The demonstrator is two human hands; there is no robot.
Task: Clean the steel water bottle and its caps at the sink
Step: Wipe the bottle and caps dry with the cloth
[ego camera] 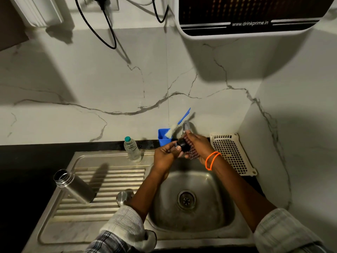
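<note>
Landmark: the sink basin (191,219), drain at its centre. Nearest the camera, two sleeved forearms reach over the basin. On the ribbed drainboard (102,181) left of the basin stands the open steel bottle (75,187), mouth uppermost and leaning away from the basin; a round steel cap (124,197) sits between bottle and basin, partly hidden by the left forearm. Above the basin's far rim, the left hand (165,155) has its grip curled round a small dark cap (182,145). The right hand (197,148), orange bands at the wrist, holds a dark patterned scrubbing pad (191,151) pressed against that cap, fingers curled round it. Beyond the basin: a clear plastic bottle (132,148) with a teal lid to the left, a blue cup (163,138) holding a blue-handled brush (177,126), the tap (186,126) behind the hands, and a white perforated tray (231,154) on the dark surface to the right.
</note>
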